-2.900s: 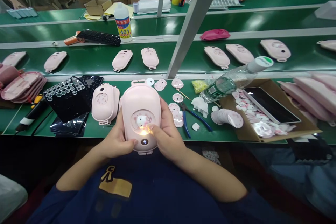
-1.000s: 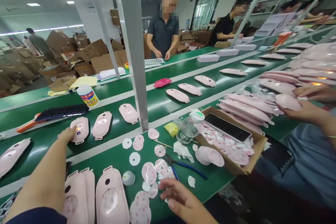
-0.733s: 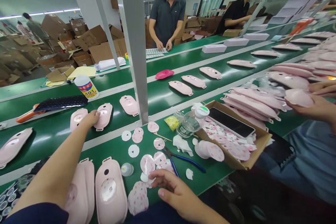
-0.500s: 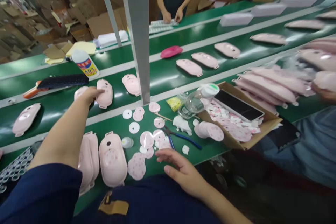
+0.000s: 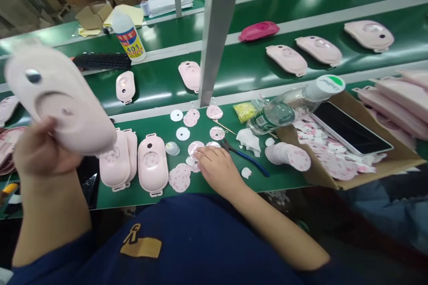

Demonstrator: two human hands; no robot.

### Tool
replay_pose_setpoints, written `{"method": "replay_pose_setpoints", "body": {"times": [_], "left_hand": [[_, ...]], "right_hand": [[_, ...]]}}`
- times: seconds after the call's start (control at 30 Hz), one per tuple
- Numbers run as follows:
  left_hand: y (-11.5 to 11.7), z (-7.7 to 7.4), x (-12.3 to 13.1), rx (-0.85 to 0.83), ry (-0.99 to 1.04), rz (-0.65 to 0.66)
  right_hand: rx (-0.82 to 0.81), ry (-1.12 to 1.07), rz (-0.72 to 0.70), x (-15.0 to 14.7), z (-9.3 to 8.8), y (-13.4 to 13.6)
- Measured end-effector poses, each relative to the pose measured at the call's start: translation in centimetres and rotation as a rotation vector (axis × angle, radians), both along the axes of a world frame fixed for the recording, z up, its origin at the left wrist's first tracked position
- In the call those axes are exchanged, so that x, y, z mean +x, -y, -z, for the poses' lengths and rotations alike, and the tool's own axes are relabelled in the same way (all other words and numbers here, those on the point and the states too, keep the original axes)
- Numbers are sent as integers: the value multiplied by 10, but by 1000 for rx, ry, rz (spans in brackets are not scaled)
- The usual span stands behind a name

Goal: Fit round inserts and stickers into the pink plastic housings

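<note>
shirt: dark navy blue short-sleeved fabric top [image 5: 187, 249]
marking: mustard-yellow printed emblem [image 5: 140, 242] on the chest
forearms: bare, no gloves

The pink shell [image 5: 60, 98] held up in the left hand [image 5: 40, 149] is smooth moulded plastic with a soft satin sheen. The round stickers [image 5: 195, 148] under the right hand [image 5: 216, 167] look like thin printed paper or film, slightly glossy. The worktop [image 5: 214, 185] has a matt green surface, while the conveyor belt [image 5: 254, 69] along its far edge is glossier and mirrors the lights. Near the right edge, the box [image 5: 368, 169] is rough brown cardboard, the bottle [image 5: 287, 109] clear shiny plastic, and the post [image 5: 217, 31] brushed grey metal.
</note>
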State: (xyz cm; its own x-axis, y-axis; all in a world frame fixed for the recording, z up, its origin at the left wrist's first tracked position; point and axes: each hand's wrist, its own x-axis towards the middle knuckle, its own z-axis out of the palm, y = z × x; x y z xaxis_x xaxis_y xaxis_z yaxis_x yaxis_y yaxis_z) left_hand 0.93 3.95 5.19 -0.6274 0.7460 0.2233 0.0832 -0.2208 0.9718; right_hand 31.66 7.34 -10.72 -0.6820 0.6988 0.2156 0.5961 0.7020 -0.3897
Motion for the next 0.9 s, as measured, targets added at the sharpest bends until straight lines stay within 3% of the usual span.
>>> {"method": "replay_pose_setpoints", "body": {"times": [0.13,0.27,0.4,0.6,0.73,0.9], "left_hand": [[56,36,22,-272,313,3],[83,65,40,-329,460,165],[90,75,63,-312,558,330],[87,79,82,-286,669,470],[89,82,86,-250,693,512],[93,81,96,-227,693,515]], "right_hand": [[155,169,-43,-13,10,-9],[290,161,-94,-12,16,-11],[300,167,-123,-13,13,-8],[251,204,-93,-13,10,-4],[283,14,3,-1,-16,-7],[348,-444,-43,9,-78,18]]}}
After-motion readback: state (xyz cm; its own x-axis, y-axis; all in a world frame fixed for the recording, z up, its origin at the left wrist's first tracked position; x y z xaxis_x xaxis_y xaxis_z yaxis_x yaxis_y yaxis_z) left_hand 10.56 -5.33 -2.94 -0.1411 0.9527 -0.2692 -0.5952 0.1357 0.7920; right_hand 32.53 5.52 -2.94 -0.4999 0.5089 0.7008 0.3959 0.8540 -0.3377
